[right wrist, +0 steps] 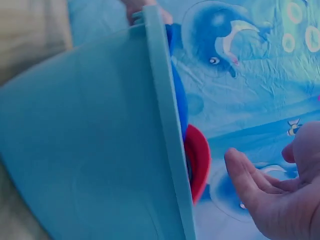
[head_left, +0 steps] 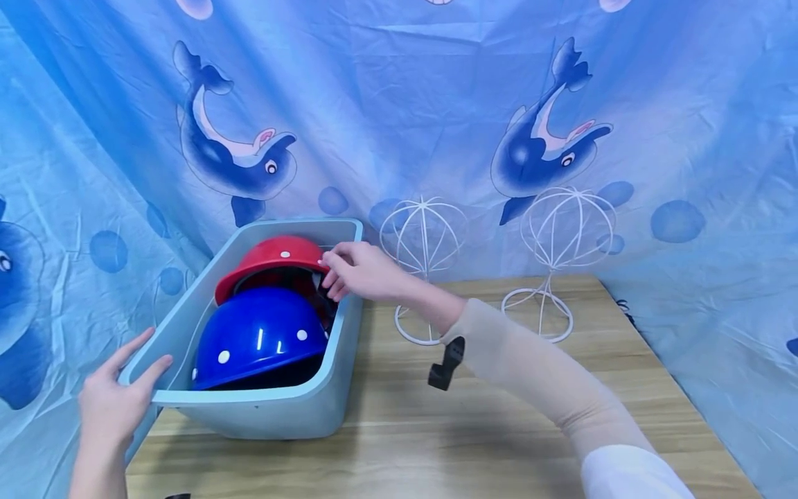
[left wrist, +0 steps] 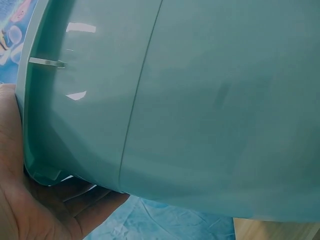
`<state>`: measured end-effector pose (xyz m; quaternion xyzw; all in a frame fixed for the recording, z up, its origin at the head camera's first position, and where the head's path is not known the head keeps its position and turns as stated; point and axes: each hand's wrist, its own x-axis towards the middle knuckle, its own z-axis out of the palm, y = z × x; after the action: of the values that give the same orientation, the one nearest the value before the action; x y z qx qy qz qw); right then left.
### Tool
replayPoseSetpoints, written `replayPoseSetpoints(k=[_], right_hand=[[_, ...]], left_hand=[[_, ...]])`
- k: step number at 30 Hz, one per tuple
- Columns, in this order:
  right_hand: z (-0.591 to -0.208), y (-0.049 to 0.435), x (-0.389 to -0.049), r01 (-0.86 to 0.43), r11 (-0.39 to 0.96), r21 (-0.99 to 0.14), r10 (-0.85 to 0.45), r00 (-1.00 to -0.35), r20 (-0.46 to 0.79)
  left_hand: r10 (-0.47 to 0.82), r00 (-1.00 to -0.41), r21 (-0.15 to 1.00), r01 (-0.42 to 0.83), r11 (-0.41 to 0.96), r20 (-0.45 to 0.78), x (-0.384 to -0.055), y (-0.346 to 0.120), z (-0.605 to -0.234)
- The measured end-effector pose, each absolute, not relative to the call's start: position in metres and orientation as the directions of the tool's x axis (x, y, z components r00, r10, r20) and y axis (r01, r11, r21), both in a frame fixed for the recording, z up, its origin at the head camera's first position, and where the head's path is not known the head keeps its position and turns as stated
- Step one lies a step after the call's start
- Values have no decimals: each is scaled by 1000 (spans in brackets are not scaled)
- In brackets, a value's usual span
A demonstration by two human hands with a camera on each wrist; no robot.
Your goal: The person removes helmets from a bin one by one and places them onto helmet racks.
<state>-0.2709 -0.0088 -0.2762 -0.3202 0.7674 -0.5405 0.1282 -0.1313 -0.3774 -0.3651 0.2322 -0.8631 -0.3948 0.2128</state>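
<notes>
**Red helmet (head_left: 274,253) and blue helmet (head_left: 258,336) sit in the tub (head_left: 249,397); neither is held**

Bearings are taken from the person's side. The tub stands at 10 o'clock on the table (head_left: 405,402), the red helmet toward its 12, the blue helmet in front toward 6. Two wire stands (head_left: 426,270) are noted at 1 and 2 o'clock.

The left hand (head_left: 118,395) grips the tub's 7 o'clock corner, thumb over the rim, fingers under it. The right hand (head_left: 364,270) is beside the red helmet's 3 o'clock edge, fingers loosely bent, thumb apart, pinching nothing that I can see; the right wrist view shows a gap to the red shell.

Assessment: both shells look like glossy hard plastic. I judge them light, stiff and not fragile, but slippery over the dome. Recommended hold: the red helmet's edge at 3 and 9 o'clock, fingers inside, thumbs outside. A dark fitting (head_left: 321,285), possibly a strap, lies near 4 o'clock and could snag. Whether the shells touch, I cannot tell.
</notes>
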Motion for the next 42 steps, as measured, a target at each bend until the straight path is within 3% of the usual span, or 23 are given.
replayPoseSetpoints(k=[4,9,15,24,32,42], right_hand=[[-278,-36,-279,-53,130,-990,-668,-742,-48],[-286,-64,-294,294,-16,-956,-632,-744,-219],[-295,-88,-305,513,-149,-846,-599,-727,-336],[-304,-97,-318,650,-267,-711,-564,-704,-432],[-307,-112,-321,671,-346,-656,-561,-709,-428],[-316,-114,-327,645,-331,-689,-510,-736,-445]], left_hand=[[-583,-792,794,-233,562,180,-132,-377,-366],[-595,-782,805,-225,548,186,-133,-374,-368],[-618,-763,821,-222,526,190,-131,-373,-370],[-631,-753,815,-242,526,184,-132,-372,-371],[-657,-733,810,-271,520,177,-132,-378,-368],[-647,-737,803,-257,537,197,-136,-369,-372]])
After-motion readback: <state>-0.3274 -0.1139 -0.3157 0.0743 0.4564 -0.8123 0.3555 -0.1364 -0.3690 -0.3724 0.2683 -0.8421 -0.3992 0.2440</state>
